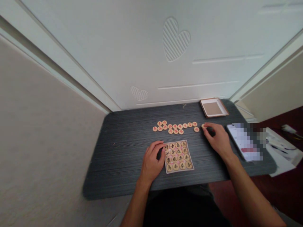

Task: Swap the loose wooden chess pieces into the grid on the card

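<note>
My right hand (pixel 219 140) pinches a round wooden xiangqi piece (pixel 203 125) between thumb and fingertips, at the right end of the loose pieces. Loose pieces with red characters (pixel 175 126) lie flat in uneven rows on the table. One red piece (pixel 196 129) sits a little apart, just left of my right hand. Nearer to me is a shallow square box (pixel 179 171), filled with pieces bearing black characters (pixel 178 151) in a grid. My left hand (pixel 152 160) grips the box at its upper left edge, its fingertips partly covering a piece there.
The dark wood-grain table (pixel 113 157) has rounded corners and stands against a white door panel (pixel 142 47) with heart reliefs. An open box lid (pixel 214 107) lies at the back right. A phone (pixel 243 142) with a blurred screen rests right of my right hand.
</note>
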`<state>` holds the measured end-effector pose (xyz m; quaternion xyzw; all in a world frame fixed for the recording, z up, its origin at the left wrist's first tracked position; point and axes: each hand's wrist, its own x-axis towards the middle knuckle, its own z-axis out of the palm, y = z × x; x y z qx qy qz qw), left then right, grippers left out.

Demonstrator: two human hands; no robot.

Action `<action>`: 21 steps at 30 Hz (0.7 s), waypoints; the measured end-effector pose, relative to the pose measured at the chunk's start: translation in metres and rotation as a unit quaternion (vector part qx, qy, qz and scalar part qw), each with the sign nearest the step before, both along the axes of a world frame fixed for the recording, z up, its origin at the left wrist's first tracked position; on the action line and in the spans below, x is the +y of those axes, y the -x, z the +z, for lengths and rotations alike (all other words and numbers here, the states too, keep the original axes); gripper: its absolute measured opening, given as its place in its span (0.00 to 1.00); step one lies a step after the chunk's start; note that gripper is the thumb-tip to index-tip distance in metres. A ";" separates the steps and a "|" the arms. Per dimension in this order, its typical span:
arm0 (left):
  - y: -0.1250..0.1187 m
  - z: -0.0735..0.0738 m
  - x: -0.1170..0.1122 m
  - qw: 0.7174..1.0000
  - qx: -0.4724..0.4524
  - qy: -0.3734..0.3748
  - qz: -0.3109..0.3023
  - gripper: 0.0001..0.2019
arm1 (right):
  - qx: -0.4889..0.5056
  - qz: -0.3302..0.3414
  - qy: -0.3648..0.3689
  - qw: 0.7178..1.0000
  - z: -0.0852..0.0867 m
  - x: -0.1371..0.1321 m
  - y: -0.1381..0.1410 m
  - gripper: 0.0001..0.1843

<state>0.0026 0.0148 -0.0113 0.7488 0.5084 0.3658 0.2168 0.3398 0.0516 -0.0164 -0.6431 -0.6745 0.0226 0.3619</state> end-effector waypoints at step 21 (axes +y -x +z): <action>0.000 0.000 0.001 1.000 0.006 0.008 0.001 0.10 | -0.033 0.124 0.003 0.992 -0.006 0.003 0.027 0.10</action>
